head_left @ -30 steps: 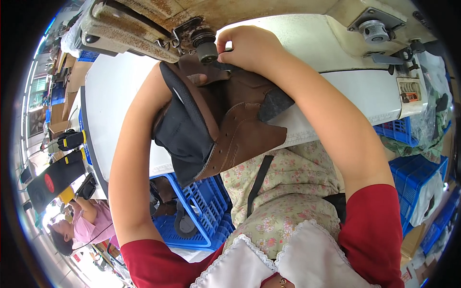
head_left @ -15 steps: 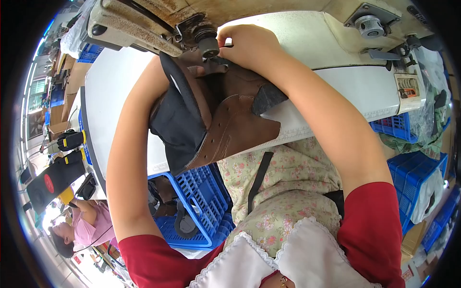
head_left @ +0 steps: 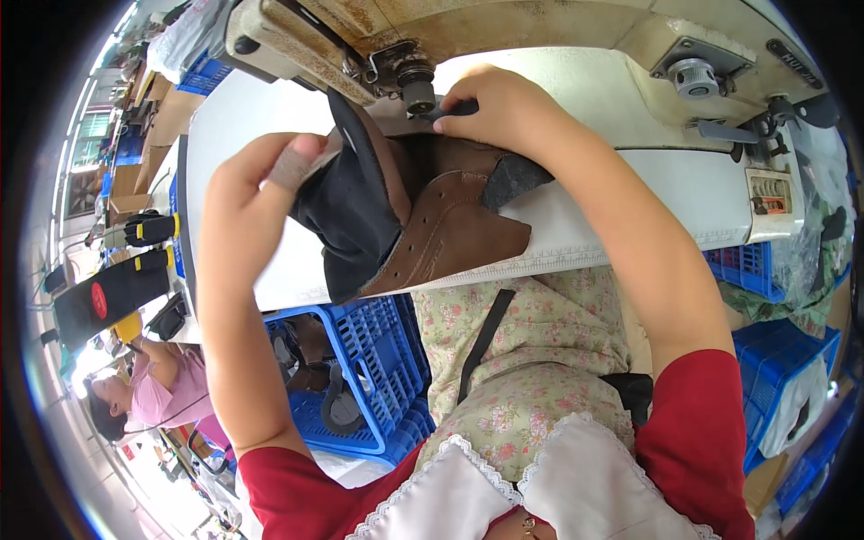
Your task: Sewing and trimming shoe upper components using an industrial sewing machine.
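Observation:
A brown and black shoe upper (head_left: pixel 463 220) lies on the white sewing machine bed, its black lining (head_left: pixel 355 220) facing left and its stitched brown side with eyelets toward me. My right hand (head_left: pixel 504 103) is closed on the upper's far edge, just right of the presser area (head_left: pixel 418 94). A short dark strip (head_left: pixel 459 108) shows at its fingertips. At the upper's left edge, my left hand (head_left: pixel 256 184) has thumb and finger drawn together against the lining; one digit is wrapped in tape. Exactly what the left fingertips pinch is partly hidden.
The machine arm (head_left: pixel 558 27) spans the top, with a round knob (head_left: pixel 693 79) at right. Below the bed's front edge stands a blue crate (head_left: pixel 373 378) with shoe parts. More blue crates (head_left: pixel 778 360) stand at right. Another person (head_left: pixel 162 382) sits at far left.
My left hand has come out from beneath the needle area to the upper's left edge. My right hand stays at the far edge. The whole view has shifted slightly.

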{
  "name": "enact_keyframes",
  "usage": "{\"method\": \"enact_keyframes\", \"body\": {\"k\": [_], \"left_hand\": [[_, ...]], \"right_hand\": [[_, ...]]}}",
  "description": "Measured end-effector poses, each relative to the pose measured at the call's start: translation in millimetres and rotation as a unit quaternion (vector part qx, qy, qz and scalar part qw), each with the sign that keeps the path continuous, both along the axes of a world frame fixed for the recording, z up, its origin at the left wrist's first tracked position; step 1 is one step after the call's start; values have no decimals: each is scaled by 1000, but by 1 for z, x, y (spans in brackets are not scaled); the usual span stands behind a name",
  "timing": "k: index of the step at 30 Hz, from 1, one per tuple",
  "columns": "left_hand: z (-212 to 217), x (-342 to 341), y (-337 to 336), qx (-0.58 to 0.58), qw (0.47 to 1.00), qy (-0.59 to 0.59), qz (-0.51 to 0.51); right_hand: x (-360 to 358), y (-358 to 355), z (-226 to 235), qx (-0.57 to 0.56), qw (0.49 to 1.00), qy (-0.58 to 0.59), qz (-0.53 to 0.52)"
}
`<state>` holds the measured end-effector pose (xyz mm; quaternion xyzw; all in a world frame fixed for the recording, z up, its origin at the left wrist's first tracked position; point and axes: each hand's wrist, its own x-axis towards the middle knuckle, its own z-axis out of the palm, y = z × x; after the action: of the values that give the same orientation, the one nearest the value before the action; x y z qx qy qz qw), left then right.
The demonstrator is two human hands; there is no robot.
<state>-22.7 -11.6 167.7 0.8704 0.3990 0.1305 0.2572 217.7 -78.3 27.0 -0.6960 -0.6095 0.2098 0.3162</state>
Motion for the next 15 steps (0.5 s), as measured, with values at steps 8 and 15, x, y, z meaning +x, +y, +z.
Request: {"method": "enact_keyframes", "body": {"k": [8, 15], "left_hand": [[0, 44, -97, 382, 879, 87, -271], [-26, 48, -108, 365, 868, 335, -38]], "right_hand": [[-1, 6, 7, -27, 998, -33, 52], [-3, 5, 6, -29, 997, -49, 51]]}}
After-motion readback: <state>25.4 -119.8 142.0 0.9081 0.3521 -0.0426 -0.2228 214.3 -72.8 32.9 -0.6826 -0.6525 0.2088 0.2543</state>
